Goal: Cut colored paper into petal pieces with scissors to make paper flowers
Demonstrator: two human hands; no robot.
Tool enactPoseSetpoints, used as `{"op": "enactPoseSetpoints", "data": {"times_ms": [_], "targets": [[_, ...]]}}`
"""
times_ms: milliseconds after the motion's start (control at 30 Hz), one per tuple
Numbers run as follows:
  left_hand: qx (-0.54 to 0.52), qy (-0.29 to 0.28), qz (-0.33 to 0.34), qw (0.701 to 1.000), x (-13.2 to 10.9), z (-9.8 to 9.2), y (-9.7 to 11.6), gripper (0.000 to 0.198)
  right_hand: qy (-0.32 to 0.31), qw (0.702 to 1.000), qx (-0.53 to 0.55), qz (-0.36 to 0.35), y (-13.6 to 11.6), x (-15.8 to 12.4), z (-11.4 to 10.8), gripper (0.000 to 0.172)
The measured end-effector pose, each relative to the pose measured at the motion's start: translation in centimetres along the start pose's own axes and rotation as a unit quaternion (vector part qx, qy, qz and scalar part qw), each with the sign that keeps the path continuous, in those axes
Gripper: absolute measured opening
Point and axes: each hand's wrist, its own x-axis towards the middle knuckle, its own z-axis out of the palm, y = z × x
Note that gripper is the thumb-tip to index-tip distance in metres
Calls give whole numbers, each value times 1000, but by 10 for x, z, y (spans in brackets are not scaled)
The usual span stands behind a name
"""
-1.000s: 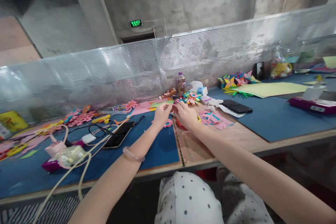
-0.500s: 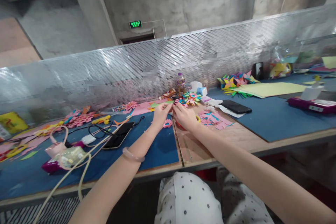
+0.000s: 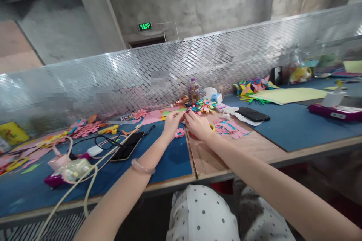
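My left hand (image 3: 171,122) and my right hand (image 3: 198,124) meet at the middle of the workbench, fingertips pinched together on a small piece of paper that is too small to make out. Just below them lies a small pink paper flower (image 3: 179,133) on the blue mat (image 3: 169,160). A red ring-shaped thing (image 3: 193,135) sits under my right hand. A multicoloured paper flower (image 3: 206,104) stands behind the hands. Pink and blue paper scraps (image 3: 229,127) lie to the right of my right hand. A pink bangle is on my left wrist.
A black phone (image 3: 127,145), cables (image 3: 96,165) and a purple device (image 3: 55,179) lie at left with pink paper flowers (image 3: 85,127). Another phone (image 3: 252,114), yellow sheets (image 3: 288,95), folded paper stars (image 3: 251,86) and a purple device (image 3: 335,111) are at right. A bottle (image 3: 194,89) stands by the perforated metal screen (image 3: 113,79).
Both hands stay pinched together at the same spot; only the fingers shift slightly. The view has drifted a little.
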Motion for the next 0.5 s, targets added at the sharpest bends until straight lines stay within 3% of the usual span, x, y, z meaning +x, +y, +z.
{"op": "enactPoseSetpoints", "data": {"times_ms": [167,267,400,500], "targets": [[-11,0,-8,1000,1,0,1,17,3,1000,18,-1,-2,0,-3,30],[0,8,-3,1000,1,-1,2,15,42,994,90,44,-2,0,-3,29],[-1,-12,2,1000,1,-3,1,16,122,950,251,141,4,4,3,27],[-15,-55,12,998,0,-3,-1,18,117,913,355,166,11,8,9,26]]}}
